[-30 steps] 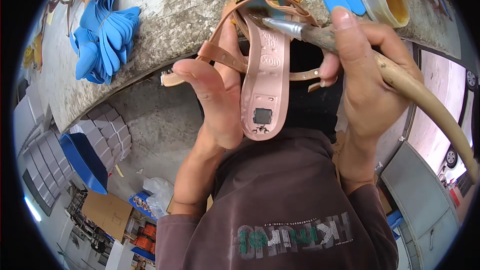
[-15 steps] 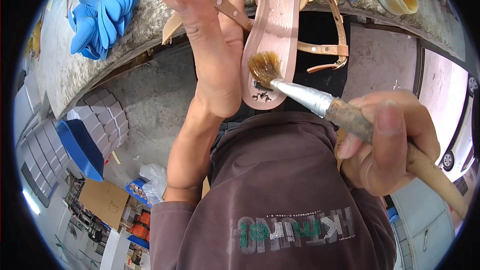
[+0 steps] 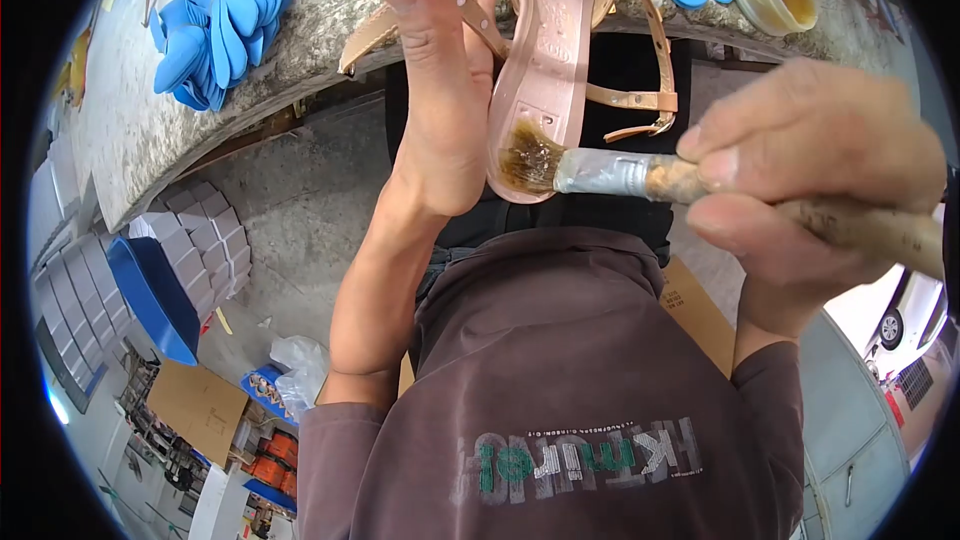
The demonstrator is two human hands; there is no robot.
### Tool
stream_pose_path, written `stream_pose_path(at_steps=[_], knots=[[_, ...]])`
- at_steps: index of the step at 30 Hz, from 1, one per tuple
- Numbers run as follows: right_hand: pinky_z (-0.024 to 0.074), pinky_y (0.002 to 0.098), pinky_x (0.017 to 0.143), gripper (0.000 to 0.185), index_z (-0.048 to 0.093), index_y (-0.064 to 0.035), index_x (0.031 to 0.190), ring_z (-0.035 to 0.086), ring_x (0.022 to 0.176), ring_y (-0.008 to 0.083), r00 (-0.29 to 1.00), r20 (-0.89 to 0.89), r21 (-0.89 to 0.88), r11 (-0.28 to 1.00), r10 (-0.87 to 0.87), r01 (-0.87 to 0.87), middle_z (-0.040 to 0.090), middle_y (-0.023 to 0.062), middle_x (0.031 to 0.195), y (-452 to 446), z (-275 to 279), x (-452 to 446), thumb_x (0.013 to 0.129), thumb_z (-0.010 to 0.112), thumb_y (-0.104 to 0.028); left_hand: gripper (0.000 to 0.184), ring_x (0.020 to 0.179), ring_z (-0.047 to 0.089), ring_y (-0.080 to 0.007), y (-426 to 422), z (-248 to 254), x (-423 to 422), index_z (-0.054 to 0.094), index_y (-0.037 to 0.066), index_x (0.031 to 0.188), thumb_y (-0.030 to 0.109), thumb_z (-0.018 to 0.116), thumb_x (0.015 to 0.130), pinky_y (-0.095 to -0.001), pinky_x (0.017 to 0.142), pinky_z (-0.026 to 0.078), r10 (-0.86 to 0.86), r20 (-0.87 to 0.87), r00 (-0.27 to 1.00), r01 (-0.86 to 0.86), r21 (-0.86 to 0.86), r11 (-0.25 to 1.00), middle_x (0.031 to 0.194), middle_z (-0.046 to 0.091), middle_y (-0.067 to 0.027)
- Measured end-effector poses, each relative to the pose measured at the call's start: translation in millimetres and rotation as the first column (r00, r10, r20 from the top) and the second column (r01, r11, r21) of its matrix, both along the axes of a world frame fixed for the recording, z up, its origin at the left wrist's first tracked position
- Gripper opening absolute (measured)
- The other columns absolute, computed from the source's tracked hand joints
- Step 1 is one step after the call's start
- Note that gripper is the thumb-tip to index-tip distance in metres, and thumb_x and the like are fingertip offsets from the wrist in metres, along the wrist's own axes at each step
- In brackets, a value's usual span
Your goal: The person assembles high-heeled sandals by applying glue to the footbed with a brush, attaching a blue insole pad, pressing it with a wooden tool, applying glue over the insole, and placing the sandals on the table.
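Workbench [image 3: 330, 0]: stained grey.
Left hand [image 3: 435, 110]: holds pink, tan-strapped sandal [image 3: 545, 60], thumb raised.
Right hand [image 3: 820, 170]: grips wooden-handled brush [image 3: 600, 172].
Brown bristles [image 3: 530, 158]: moved from straps to heel, apparently now worked.

The left hand [image 3: 445, 130] has its thumb [image 3: 415, 25] outstretched; the right hand [image 3: 830, 170] has its fingers [image 3: 775, 155] pinched together.

Can see stacked white boxes [image 3: 228, 242] and blue tray [image 3: 155, 300] at 9 o'clock, cardboard [image 3: 195, 408] and crumpled plastic bag [image 3: 303, 370] at 8, white car [image 3: 912, 312] at 3.
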State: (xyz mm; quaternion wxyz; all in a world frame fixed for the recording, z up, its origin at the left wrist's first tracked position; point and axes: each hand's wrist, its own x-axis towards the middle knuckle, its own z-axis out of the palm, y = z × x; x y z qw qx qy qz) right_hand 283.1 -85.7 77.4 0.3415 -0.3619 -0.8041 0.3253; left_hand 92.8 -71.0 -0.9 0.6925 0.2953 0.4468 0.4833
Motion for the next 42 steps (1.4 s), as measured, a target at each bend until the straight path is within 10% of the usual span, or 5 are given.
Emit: stream_pose_path(at_steps=[8,13,17,22,42], knots=[[0.0542,0.0276,0.056,0.019,0.069,0.0003,0.081,0.069,0.064,0.0238,0.884,0.016,-0.154,0.874,0.468,-0.460,0.069,0.0173,0.077,49,24,-4,0.068,0.083,-0.004,0.119,0.135,0.039,-0.0250,-3,-17,-7,0.015,0.002,0.153,0.091,0.013,0.075,-0.0358,0.112,0.030,-0.244,-0.124,0.962,0.264,0.197,0.944,0.152,0.033,-0.0144],[0.0463,0.0268,0.051,0.023,0.069,-0.0044,0.080,0.060,0.065,0.0185,0.961,-0.274,0.244,0.965,-0.031,0.101,0.066,0.0154,0.088,25,-8,22,0.079,0.078,-0.026,0.118,0.135,0.038,-0.0255,-12,-17,-1,0.011,0.002,0.154,0.091,0.012,0.076,-0.0364,0.112,0.029,-0.139,-0.055,0.989,0.145,0.131,0.981,0.151,0.033,-0.0161],[0.0492,0.0251,0.055,0.034,0.071,-0.0069,0.090,0.060,0.061,0.0169,0.803,-0.590,0.120,0.993,0.083,-0.015,0.064,0.0269,0.106,-42,-13,37,0.084,0.075,-0.040,0.117,0.136,0.036,-0.0247,-17,-16,3,0.006,0.002,0.154,0.090,0.005,0.077,-0.0343,0.112,0.028,-0.014,0.017,1.000,0.013,0.075,0.997,0.152,0.032,-0.0142],[0.0532,0.0302,0.054,0.026,0.067,0.0049,0.092,0.065,0.066,0.0239,0.940,0.007,0.347,0.882,-0.342,0.318,0.069,0.0211,0.100,-65,-25,-14,0.074,0.079,-0.009,0.117,0.137,0.034,-0.0238,-19,-9,13,0.003,0.004,0.155,0.091,0.005,0.075,-0.0341,0.113,0.027,-0.015,0.065,0.998,0.010,0.067,0.998,0.154,0.029,-0.0108],[0.0506,0.0255,0.049,0.013,0.066,0.0057,0.084,0.063,0.055,0.0190,0.853,-0.079,0.227,0.823,-0.517,0.520,0.068,0.0183,0.076,-26,-60,-41,0.073,0.072,0.008,0.129,0.138,0.033,-0.0250,-21,-22,2,-0.001,0.008,0.155,0.098,0.014,0.064,-0.0405,0.114,0.029,-0.092,0.116,0.989,0.095,-0.023,0.995,0.155,0.026,-0.0112]])
